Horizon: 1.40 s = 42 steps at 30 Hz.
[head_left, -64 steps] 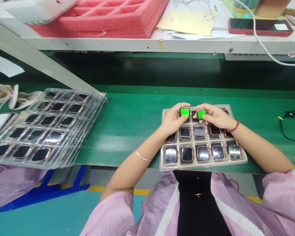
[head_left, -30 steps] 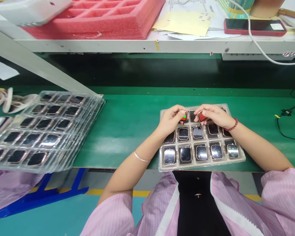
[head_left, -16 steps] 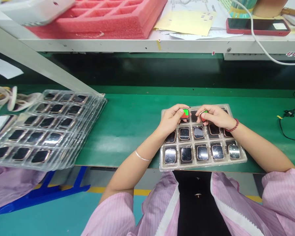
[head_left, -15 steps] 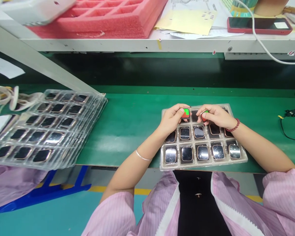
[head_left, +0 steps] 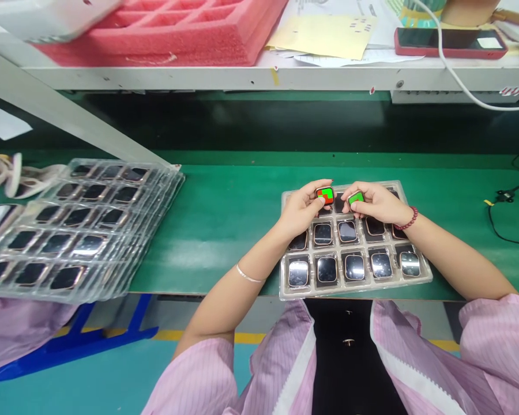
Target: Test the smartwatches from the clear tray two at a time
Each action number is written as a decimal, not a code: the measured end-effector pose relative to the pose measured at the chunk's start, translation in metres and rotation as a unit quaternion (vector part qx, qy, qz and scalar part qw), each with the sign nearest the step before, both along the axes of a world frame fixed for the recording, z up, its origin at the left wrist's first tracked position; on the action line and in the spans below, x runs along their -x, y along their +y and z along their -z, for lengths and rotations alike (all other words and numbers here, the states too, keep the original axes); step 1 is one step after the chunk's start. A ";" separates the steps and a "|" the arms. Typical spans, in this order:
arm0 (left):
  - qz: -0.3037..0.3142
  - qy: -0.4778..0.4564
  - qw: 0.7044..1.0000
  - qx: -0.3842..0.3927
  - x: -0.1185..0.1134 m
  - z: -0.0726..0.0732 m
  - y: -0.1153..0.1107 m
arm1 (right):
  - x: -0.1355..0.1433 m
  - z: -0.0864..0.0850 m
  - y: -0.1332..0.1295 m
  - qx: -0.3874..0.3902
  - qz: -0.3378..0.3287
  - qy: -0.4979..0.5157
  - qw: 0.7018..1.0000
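Note:
Between the thumb and fingers of my left hand (head_left: pixel 301 208) is a smartwatch (head_left: pixel 327 193) without a strap, its lit screen patched red and green. My right hand (head_left: pixel 377 203) pinches a second smartwatch (head_left: pixel 355 197), whose screen shows mostly green, with the thumb over its lower part. Both hands are above the far row of a clear plastic tray (head_left: pixel 358 288). Dark-screened watch faces, such as one in the near row (head_left: pixel 327 270), lie in the tray's compartments. My hands hide part of the far row.
A tall stack of clear trays (head_left: pixel 125 253) holding more watches stands at the left. Over the bench's back runs a shelf (head_left: pixel 328 75) with red foam (head_left: pixel 225 40), papers (head_left: pixel 324 37) and a red-cased phone (head_left: pixel 452 43). A black cable (head_left: pixel 506 196) lies at the right.
The left watch's screen now shows a red and green pattern more fully. The right watch has turned toward me, its screen now mostly green. The whole view has shifted slightly.

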<state>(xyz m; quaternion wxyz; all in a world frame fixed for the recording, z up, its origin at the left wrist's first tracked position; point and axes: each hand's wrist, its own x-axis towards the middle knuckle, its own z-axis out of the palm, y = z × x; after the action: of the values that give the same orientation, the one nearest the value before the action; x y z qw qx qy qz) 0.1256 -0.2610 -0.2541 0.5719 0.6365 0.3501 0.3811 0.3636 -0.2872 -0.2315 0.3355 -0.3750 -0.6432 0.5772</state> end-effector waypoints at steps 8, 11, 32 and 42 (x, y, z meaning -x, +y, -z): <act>0.006 -0.015 1.000 -0.007 -0.001 -0.003 -0.001 | -0.001 0.000 0.000 -0.010 -0.005 -0.017 1.000; 0.002 -0.027 1.000 -0.009 -0.002 -0.005 -0.001 | -0.001 0.001 0.000 0.005 -0.001 -0.009 1.000; -0.035 0.008 0.999 0.000 -0.002 -0.011 -0.003 | 0.000 -0.001 0.000 0.011 -0.010 0.008 1.000; 0.007 -0.028 0.999 -0.022 -0.003 -0.002 -0.001 | 0.002 -0.002 0.000 -0.020 -0.014 0.013 1.000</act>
<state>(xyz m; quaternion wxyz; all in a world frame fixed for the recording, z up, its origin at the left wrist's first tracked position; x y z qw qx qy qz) 0.1282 -0.2615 -0.2521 0.5703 0.6402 0.3210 0.4023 0.3618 -0.2875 -0.2297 0.3429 -0.3517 -0.6556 0.5735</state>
